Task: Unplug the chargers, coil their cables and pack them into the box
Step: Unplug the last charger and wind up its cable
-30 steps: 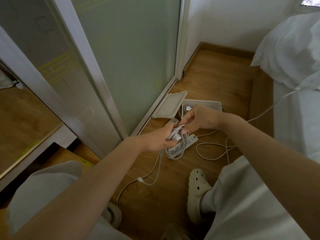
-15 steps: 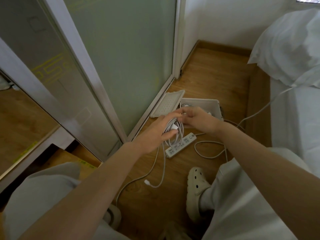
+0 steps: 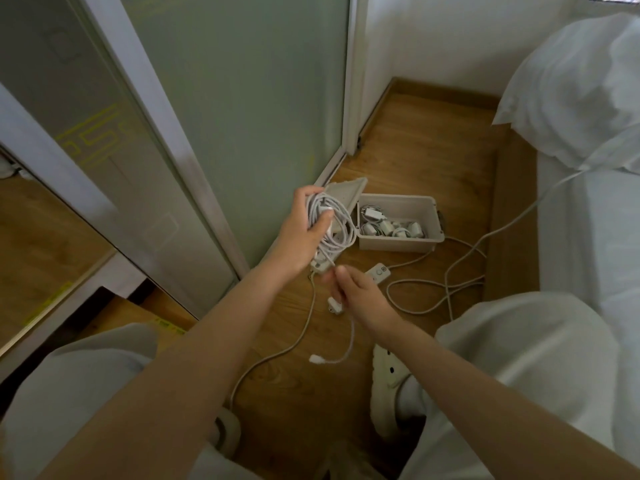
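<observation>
The person's left hand (image 3: 304, 233) is gripping a bundle of coiled white cable (image 3: 337, 225), fingers curled round the loops and the thumb pressing on top, holding it raised above the wooden floor (image 3: 415, 161) just left of the box (image 3: 398, 244). The right hand (image 3: 362, 294) is hovering lower and nearer the camera. It is blurred, but it appears to be pinching the loose tail of the same cable between curled fingers. That tail is hanging below the hand and curving out to a white connector (image 3: 315, 359) that is dangling free.

The box is sitting open on the floor beside the frosted glass door (image 3: 242, 116), with several white chargers (image 3: 391, 227) lying inside it. Its lid (image 3: 348, 192) is leaning against the door frame, touching the box's left end. A power strip (image 3: 378, 273) is lying on the floor between the box and the right hand, partly hidden, with its cord (image 3: 433, 306) looping towards the bed (image 3: 588, 237).
</observation>
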The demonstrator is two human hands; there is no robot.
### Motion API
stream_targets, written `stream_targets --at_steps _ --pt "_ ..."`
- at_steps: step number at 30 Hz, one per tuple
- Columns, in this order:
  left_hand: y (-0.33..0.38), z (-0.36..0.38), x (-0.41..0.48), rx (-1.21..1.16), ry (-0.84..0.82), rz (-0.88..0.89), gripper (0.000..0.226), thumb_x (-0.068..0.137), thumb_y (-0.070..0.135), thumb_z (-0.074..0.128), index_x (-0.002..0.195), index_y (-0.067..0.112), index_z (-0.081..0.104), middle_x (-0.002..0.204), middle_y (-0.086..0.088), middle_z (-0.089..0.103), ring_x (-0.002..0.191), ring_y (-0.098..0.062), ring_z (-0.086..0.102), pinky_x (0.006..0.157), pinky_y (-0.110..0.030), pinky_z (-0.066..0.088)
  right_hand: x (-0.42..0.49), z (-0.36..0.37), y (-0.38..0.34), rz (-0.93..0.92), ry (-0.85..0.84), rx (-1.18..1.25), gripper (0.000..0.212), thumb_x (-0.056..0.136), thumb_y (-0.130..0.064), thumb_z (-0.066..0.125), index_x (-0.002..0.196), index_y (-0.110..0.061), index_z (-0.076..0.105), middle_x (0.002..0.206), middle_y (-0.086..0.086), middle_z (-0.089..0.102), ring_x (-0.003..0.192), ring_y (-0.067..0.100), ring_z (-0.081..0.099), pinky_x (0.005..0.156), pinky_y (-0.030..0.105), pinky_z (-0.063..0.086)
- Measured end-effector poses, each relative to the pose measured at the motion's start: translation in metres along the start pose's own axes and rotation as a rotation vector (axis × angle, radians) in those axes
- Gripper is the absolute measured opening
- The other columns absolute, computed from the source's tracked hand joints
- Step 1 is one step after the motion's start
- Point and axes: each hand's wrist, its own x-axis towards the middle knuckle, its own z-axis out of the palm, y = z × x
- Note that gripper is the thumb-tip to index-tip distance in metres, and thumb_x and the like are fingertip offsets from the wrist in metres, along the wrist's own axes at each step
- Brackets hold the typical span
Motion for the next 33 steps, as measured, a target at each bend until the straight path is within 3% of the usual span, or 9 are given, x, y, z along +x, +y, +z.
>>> stream_targets --at_steps 3,7,9,11,17,19,24,31,33 --pt "-0.001 0.0 0.0 -0.132 0.054 -0.076 0.026 0.098 0.018 0.045 0.122 0.023 0.035 0.1 0.004 0.054 0.09 -0.015 0.062 0.081 -0.03 0.055 -0.002 0.005 0.009 -0.03 -0.012 -0.051 0.031 0.101 -0.02 0.034 0.079 -0.022 0.055 0.061 -0.008 0.041 0.05 -0.003 0.038 0.055 0.016 0.033" --pt "0.005 0.008 -0.005 -0.294 -0.012 -0.182 0.022 0.1 0.018 0.041 0.122 0.022 0.039 0.103 0.003 0.054 0.087 -0.006 0.059 0.074 -0.017 0.052 0.003 -0.007 0.01 0.007 -0.074 -0.232 0.029 0.1 -0.024 0.037 0.079 -0.024 0.057 0.072 0.002 0.051 0.067 0.014 0.046 0.066 0.029 0.041" --pt "0.009 0.002 -0.007 -0.217 -0.145 -0.163 0.024 0.101 0.021 0.038 0.125 0.022 0.04 0.105 0.0 0.056 0.081 -0.006 0.06 0.066 -0.015 0.051 0.006 -0.022 0.005 0.051 -0.087 -0.339 0.027 0.099 -0.027 0.038 0.084 -0.021 0.059 0.081 0.007 0.059 0.072 0.017 0.05 0.072 0.036 0.044" --pt "0.009 -0.008 -0.007 -0.076 -0.278 -0.13 0.025 0.101 0.023 0.039 0.126 0.023 0.041 0.108 -0.003 0.057 0.08 -0.011 0.063 0.065 -0.021 0.054 0.01 -0.04 -0.001 0.086 -0.103 -0.446 0.024 0.098 -0.026 0.04 0.091 -0.017 0.061 0.082 0.001 0.06 0.07 0.01 0.051 0.072 0.027 0.042" --pt "-0.012 -0.014 -0.013 0.337 -0.593 -0.036 0.025 0.096 0.028 0.05 0.12 0.036 0.045 0.109 0.006 0.058 0.094 -0.015 0.061 0.083 -0.04 0.055 0.031 -0.078 -0.022 0.115 -0.048 -0.864 0.02 0.094 -0.035 0.048 0.096 -0.025 0.065 0.092 0.001 0.067 0.077 0.015 0.062 0.073 0.031 0.052" --pt "-0.018 -0.011 -0.016 0.406 -0.598 -0.035 0.027 0.096 0.027 0.048 0.121 0.037 0.041 0.108 0.002 0.058 0.091 -0.02 0.062 0.081 -0.043 0.055 0.034 -0.076 -0.031 0.084 -0.021 -0.938 0.022 0.095 -0.035 0.047 0.101 -0.024 0.066 0.079 -0.002 0.064 0.061 0.01 0.054 0.058 0.025 0.044" --pt "-0.028 -0.001 -0.02 0.539 -0.491 -0.004 0.027 0.098 0.03 0.043 0.123 0.035 0.034 0.106 -0.006 0.052 0.081 -0.023 0.06 0.072 -0.038 0.055 0.034 -0.054 -0.041 -0.027 0.102 -0.915 0.026 0.098 -0.025 0.043 0.092 -0.017 0.067 0.062 -0.006 0.053 0.055 0.009 0.049 0.054 0.025 0.038" --pt "-0.038 0.0 -0.026 0.455 -0.222 -0.08 0.03 0.099 0.022 0.042 0.129 0.019 0.04 0.099 -0.005 0.053 0.075 -0.014 0.054 0.064 -0.023 0.045 0.019 -0.029 -0.045 -0.172 0.13 -0.834 0.024 0.098 -0.019 0.045 0.097 -0.008 0.066 0.083 0.004 0.065 0.069 0.013 0.058 0.069 0.031 0.052" --pt "-0.04 0.0 -0.025 0.357 -0.135 -0.116 0.03 0.099 0.018 0.042 0.129 0.015 0.04 0.095 -0.007 0.059 0.071 -0.013 0.056 0.059 -0.022 0.047 0.018 -0.025 -0.045 -0.169 0.171 -0.706 0.017 0.096 -0.019 0.048 0.097 -0.014 0.065 0.087 -0.003 0.063 0.072 0.009 0.057 0.068 0.022 0.051"
